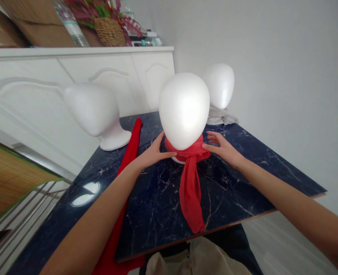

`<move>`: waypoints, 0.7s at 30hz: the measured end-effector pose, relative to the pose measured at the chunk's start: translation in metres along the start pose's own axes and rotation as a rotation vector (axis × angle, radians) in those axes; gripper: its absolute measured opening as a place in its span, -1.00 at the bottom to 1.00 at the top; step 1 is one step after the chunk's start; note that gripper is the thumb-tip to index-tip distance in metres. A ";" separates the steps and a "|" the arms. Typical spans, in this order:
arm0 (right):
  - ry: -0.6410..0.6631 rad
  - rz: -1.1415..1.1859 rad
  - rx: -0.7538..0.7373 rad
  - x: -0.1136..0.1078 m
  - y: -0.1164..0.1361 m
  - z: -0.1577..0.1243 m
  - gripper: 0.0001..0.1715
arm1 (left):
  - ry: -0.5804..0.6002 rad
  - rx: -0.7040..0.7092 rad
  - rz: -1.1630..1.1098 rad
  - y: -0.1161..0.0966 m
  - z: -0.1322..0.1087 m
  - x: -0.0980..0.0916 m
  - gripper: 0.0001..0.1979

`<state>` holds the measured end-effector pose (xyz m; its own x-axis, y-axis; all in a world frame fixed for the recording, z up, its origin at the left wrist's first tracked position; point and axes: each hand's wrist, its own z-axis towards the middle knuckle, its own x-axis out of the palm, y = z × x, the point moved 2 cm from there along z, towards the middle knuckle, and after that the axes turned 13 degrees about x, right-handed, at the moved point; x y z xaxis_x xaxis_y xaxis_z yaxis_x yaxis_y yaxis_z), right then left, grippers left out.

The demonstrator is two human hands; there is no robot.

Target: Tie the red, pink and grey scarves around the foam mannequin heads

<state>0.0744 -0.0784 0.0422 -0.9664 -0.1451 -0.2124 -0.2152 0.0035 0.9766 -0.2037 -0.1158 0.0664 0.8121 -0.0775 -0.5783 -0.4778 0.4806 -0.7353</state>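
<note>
A white foam mannequin head (184, 109) stands upright near the middle of the dark marbled table (157, 206). Around its neck goes a red scarf (190, 191), knotted or looped in front, with one tail hanging down toward the table's front edge. My left hand (156, 151) curves round the left side of the neck, thumb on the scarf's lower edge and fingers behind. On the other side, my right hand (222, 149) touches the scarf with its thumb, its fingers spread apart and free of the cloth.
Another white mannequin head (94, 109) leans at the left. Behind at right stands a third head (221, 84) with a grey scarf (222, 116). A long red cloth (130, 151) runs along the table's left side. A white cabinet (106, 76) bears boxes, bottles and a plant basket (109, 32).
</note>
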 end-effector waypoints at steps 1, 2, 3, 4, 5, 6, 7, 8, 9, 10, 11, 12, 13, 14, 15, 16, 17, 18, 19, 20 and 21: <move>0.065 0.015 -0.007 0.007 0.000 0.001 -0.16 | 0.005 0.024 -0.058 0.005 0.007 0.007 0.06; 0.136 0.039 -0.026 0.014 0.000 0.002 -0.15 | 0.003 0.034 -0.097 0.008 0.013 0.013 0.05; 0.199 0.065 -0.058 0.019 0.001 0.002 -0.16 | -0.008 0.041 -0.125 0.010 0.018 0.019 0.04; 0.240 0.088 -0.097 0.022 0.002 0.003 -0.17 | -0.023 0.051 -0.155 0.010 0.023 0.025 0.02; 0.257 0.105 -0.134 0.022 0.003 0.004 -0.19 | -0.043 0.067 -0.180 0.010 0.029 0.030 -0.01; 0.250 0.115 -0.159 0.019 0.005 0.005 -0.20 | -0.066 0.091 -0.198 0.008 0.036 0.035 -0.04; 0.232 0.119 -0.170 0.013 0.007 0.008 -0.22 | -0.088 0.117 -0.212 0.005 0.043 0.041 -0.07; 0.211 0.121 -0.173 0.005 0.010 0.011 -0.24 | -0.109 0.142 -0.220 0.001 0.052 0.046 -0.10; 0.193 0.122 -0.177 -0.006 0.013 0.015 -0.27 | -0.132 0.163 -0.225 -0.003 0.062 0.053 -0.12; 0.182 0.118 -0.187 -0.018 0.016 0.019 -0.30 | -0.153 0.186 -0.231 -0.008 0.073 0.060 -0.13; 0.176 0.107 -0.203 -0.032 0.019 0.024 -0.32 | -0.172 0.210 -0.239 -0.012 0.084 0.068 -0.14; 0.174 0.084 -0.223 -0.047 0.021 0.029 -0.33 | -0.187 0.238 -0.251 -0.016 0.095 0.078 -0.15; 0.174 0.055 -0.241 -0.061 0.023 0.034 -0.35 | -0.200 0.267 -0.265 -0.020 0.107 0.088 -0.15; 0.177 0.024 -0.253 -0.076 0.023 0.040 -0.36 | -0.211 0.295 -0.279 -0.022 0.118 0.098 -0.15; 0.180 -0.006 -0.253 -0.091 0.022 0.045 -0.37 | -0.222 0.316 -0.291 -0.024 0.128 0.109 -0.14; 0.187 -0.030 -0.242 -0.105 0.021 0.052 -0.36 | -0.236 0.325 -0.299 -0.026 0.137 0.120 -0.14; 0.197 -0.047 -0.221 -0.118 0.018 0.058 -0.35 | -0.253 0.323 -0.301 -0.027 0.145 0.131 -0.13; 0.212 -0.060 -0.197 -0.131 0.015 0.064 -0.33 | -0.271 0.311 -0.298 -0.027 0.151 0.141 -0.12; 0.230 -0.071 -0.174 -0.143 0.011 0.070 -0.31 | -0.286 0.296 -0.291 -0.028 0.157 0.151 -0.10; 0.247 -0.081 -0.154 -0.154 0.007 0.076 -0.29 | -0.299 0.282 -0.281 -0.028 0.162 0.159 -0.08; 0.261 -0.091 -0.138 -0.164 0.002 0.081 -0.27 | -0.306 0.271 -0.269 -0.028 0.166 0.167 -0.06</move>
<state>0.2210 0.0260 0.0765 -0.8712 -0.3883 -0.3005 -0.2609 -0.1525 0.9533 0.0010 0.0022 0.0491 0.9754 0.0104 -0.2203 -0.1661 0.6917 -0.7029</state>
